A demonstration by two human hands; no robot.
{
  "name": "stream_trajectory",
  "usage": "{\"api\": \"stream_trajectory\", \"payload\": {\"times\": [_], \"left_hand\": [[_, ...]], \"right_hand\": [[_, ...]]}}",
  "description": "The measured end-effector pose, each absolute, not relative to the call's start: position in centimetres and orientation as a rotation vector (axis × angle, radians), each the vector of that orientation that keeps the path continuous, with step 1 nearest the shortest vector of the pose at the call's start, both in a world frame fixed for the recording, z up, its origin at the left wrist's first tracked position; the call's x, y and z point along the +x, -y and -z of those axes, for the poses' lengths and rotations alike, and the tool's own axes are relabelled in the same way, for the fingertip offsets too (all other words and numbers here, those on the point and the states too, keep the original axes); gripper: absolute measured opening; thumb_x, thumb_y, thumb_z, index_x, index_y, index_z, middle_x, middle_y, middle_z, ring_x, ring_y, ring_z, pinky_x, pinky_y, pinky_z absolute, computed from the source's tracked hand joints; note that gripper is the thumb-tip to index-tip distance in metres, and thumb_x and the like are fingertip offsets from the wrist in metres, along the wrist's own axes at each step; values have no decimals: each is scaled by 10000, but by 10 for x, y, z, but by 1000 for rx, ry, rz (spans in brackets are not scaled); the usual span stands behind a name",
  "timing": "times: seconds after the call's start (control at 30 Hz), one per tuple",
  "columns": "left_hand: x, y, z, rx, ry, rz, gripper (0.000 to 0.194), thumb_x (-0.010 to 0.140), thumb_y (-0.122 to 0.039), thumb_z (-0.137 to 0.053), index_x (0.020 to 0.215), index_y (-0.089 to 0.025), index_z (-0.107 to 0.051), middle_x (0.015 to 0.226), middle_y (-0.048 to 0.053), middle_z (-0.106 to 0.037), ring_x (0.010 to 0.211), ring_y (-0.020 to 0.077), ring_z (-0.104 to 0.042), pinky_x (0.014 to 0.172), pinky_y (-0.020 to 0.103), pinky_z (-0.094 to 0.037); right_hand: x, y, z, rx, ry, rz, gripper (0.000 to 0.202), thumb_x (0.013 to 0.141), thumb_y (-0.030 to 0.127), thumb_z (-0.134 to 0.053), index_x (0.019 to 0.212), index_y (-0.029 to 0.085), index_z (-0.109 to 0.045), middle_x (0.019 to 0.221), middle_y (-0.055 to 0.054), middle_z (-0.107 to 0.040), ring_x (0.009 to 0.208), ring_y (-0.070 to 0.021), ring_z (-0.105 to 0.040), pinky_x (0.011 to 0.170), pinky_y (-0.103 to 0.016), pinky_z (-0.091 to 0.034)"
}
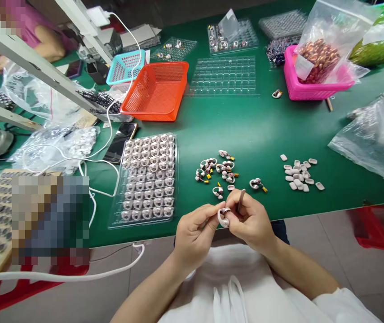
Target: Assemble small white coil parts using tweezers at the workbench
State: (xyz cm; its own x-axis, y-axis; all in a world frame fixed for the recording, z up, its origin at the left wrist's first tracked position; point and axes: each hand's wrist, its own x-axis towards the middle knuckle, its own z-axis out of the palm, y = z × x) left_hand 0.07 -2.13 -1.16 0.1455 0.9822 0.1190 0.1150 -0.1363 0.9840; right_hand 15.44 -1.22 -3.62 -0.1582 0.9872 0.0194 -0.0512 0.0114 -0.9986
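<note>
A small white curved earphone part (223, 217) is pinched between both hands near the table's front edge. My left hand (196, 231) holds its left side with thumb and fingertips. My right hand (250, 222) grips its right side and also has dark tweezers (241, 200) between the fingers, pointing up. Just beyond the hands lie several similar parts with yellow tabs (225, 167), and one more (258, 184) sits apart. To their right is a loose pile of small pale caps (300, 175). A clear tray (175, 179) of pale parts in rows stands on the left.
Farther back are an orange basket (160, 92), a clear tray (224, 76) and a pink basket (316, 91) with a bag of copper-coloured pieces. A phone (121, 142) and white cables lie left. A person's arm (48, 42) shows at upper left.
</note>
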Motion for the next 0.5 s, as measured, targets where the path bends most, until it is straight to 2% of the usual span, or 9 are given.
{"api": "stream_trajectory", "payload": {"times": [0.5], "left_hand": [[3, 25, 13, 1517, -1096, -1121, 333, 880, -40, -631, 1107, -235, -775, 839, 37, -751, 736, 137, -650, 695, 208, -518]], "right_hand": [[156, 14, 38, -1086, 1314, -1261, 98, 774, 131, -559, 757, 215, -511, 704, 32, -477, 571, -111, -447, 517, -250, -355]]}}
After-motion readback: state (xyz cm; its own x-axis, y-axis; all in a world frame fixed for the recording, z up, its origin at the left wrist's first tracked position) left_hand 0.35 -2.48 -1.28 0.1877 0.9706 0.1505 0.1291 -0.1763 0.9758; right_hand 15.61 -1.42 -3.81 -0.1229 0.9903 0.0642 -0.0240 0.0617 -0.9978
